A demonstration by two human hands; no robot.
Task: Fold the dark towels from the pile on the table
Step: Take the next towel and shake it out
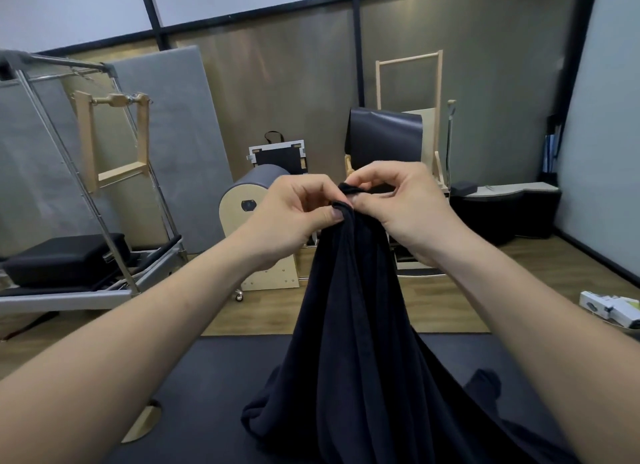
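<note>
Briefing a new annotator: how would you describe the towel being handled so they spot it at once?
Find the dark padded table along the bottom. From its middle a dark towel rises to the left hand and right hand, which pinch its top edge. It alone is lifted, hanging in long folds.

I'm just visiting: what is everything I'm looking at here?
table: one, dark, along the bottom
dark towel: one, near-black, held up at centre, hanging down onto it
padded panel: one, grey, against the wall, left
metal-framed apparatus: one, silver, far left
barrel: one, grey and cream, on the floor, centre background
wooden frame: one, pale with dark pad, right of centre
box: one, white, floor at right
left hand: one, pinching the towel's top edge
right hand: one, pinching the same edge
</note>
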